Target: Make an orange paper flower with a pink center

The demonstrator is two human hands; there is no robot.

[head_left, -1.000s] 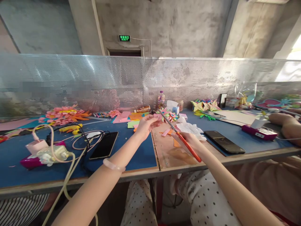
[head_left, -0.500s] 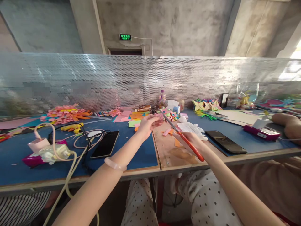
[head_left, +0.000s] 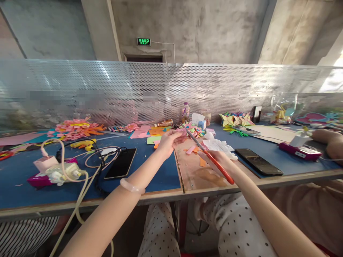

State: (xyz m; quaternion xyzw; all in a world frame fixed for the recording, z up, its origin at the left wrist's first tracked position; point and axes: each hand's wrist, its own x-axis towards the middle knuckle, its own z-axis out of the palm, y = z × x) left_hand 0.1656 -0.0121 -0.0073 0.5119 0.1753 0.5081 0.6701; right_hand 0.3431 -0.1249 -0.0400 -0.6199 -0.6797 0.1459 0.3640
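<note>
My right hand [head_left: 218,161] is closed round the red-orange handles of a pair of scissors [head_left: 219,167]. The blades point forward and left, their tips close to my left fingers. My left hand [head_left: 169,142] pinches a small piece of pink paper [head_left: 182,133] between thumb and fingers, beside the blade tips. How much of the paper lies between the blades is too small to tell. Beneath the hands, pink and orange paper scraps [head_left: 190,150] lie on a brown board [head_left: 189,175]. Just behind my hands is a multicoloured paper flower [head_left: 197,130].
Left on the blue table are a phone [head_left: 120,163], a yellow glue gun [head_left: 83,144], tangled cables and a loaded power strip [head_left: 40,180]. To the right lie crumpled white tissue [head_left: 218,145], another phone [head_left: 258,161] and another person's arm [head_left: 328,142]. A perforated metal screen [head_left: 214,85] stands behind.
Both hands keep nearly the same pose, with the scissors at the pink paper. The whole view has shifted very slightly.
</note>
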